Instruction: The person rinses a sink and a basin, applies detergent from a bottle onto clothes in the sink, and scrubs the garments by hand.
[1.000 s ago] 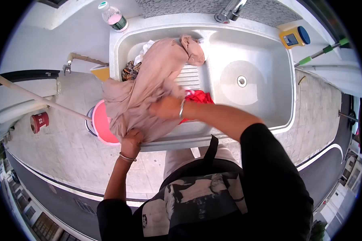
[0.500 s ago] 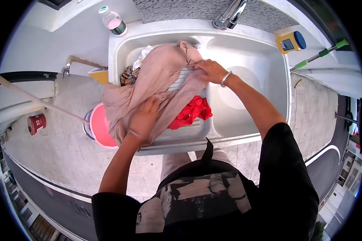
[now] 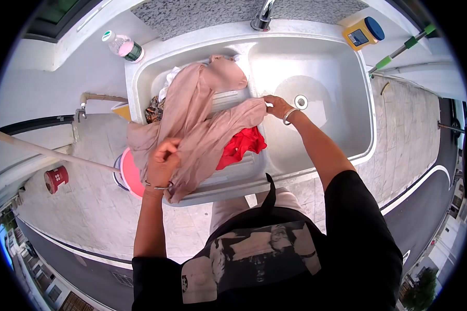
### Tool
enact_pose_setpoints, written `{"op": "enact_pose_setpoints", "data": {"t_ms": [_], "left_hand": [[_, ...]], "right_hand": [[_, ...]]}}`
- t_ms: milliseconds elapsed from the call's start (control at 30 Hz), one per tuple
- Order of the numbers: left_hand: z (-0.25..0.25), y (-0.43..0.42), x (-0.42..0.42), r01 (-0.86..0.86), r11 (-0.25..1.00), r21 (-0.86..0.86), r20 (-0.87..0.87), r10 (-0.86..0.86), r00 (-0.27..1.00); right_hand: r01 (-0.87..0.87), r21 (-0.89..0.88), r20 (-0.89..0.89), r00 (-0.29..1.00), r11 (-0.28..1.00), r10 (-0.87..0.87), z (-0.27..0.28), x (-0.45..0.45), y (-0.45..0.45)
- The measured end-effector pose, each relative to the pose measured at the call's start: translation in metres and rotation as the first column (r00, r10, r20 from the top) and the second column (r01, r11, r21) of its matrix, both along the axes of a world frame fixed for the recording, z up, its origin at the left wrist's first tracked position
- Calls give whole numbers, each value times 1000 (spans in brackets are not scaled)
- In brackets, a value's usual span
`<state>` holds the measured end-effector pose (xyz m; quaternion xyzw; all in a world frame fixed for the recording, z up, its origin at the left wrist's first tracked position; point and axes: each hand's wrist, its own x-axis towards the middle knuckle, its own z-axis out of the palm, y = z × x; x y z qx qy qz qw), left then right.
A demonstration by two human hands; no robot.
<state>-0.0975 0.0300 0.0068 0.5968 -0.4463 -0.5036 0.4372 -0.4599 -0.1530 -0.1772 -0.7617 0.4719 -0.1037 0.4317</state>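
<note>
A dusty-pink garment [image 3: 192, 116] lies spread over the ribbed left side of the white sink [image 3: 316, 49], its lower left part hanging over the rim. My right hand [image 3: 279, 108] pinches the garment's right end near the divider between the two basins. Over the left part of the cloth is my left hand [image 3: 164, 158], its fingers loosely bent and apart, nothing seen in them. A crumpled red cloth [image 3: 242, 147] sits beside the garment, toward my body. Partly covered at the far left are a white cloth [image 3: 168, 82] and a dark patterned cloth [image 3: 154, 110].
A bottle with pink contents [image 3: 124, 47] stands on the back left rim, a yellow jar [image 3: 363, 33] at the back right. The faucet [image 3: 263, 18] rises behind the basins. Below the left edge are a pink bucket [image 3: 131, 173] and a long pole [image 3: 52, 150].
My left hand has lifted off the cloth and moved left. My right hand has drawn the garment's end toward my body. The view has shifted, and the drain now shows.
</note>
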Motion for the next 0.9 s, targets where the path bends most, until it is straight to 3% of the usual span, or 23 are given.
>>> {"op": "enact_pose_setpoints", "data": {"t_ms": [100,167,267,333,367,400,433,467,500,533,567,600,633,667,700,733,767,833,900], "left_hand": [[3,0,16,-213,970,118,-181,232,956],[4,6,19,-340,937,81,-339,347,875],[0,23,32,-475,878,55,-484,440,756],[-32,38,59,-536,844,6,-64,535,842],[-40,43,66,-558,829,-27,155,555,817],[-32,43,57,-460,880,-120,423,465,778],[-16,38,37,-336,924,-180,661,367,654],[-3,31,19,-193,961,-200,845,269,463],[9,31,2,-34,968,-249,866,239,439],[21,34,-15,121,950,-286,886,215,410],[27,38,-22,271,910,-314,905,201,376],[22,47,-21,294,923,-249,907,116,404],[11,57,-19,322,928,-187,903,34,428],[-2,62,-17,357,925,-128,891,-50,451],[-19,65,-14,206,963,-172,816,23,577],[-37,68,-7,45,981,-190,724,109,681],[-46,70,-3,-120,976,-180,621,207,756],[-42,60,-8,-103,994,-47,761,102,641],[-52,54,-14,-111,992,64,893,-8,450]], "right_hand": [[-86,91,-142,985,992,99,25,-16,-7],[159,231,-102,985,960,-139,68,-12,-4],[192,624,291,843,758,-453,104,-11,-14],[99,667,455,731,739,-508,90,1,-29],[49,682,524,663,730,-535,84,9,-36],[37,677,557,627,735,-545,91,24,-38],[153,657,486,663,738,-570,106,41,-39],[294,402,404,793,867,-456,97,50,-49],[357,99,260,891,929,-371,88,58,-56],[407,-30,164,903,913,-397,121,76,-49],[328,-251,215,936,911,-278,138,91,-41],[247,-463,240,959,851,-148,149,107,-31],[21,-455,141,989,890,49,155,121,-19],[7,-718,194,962,696,190,159,146,1],[-125,-756,54,966,643,252,166,166,30],[-172,-817,45,932,550,359,147,188,55],[-169,-684,171,908,710,381,135,208,83],[-535,-660,-36,724,528,689,113,231,105],[-515,-552,-45,804,656,593,64,226,76]]}}
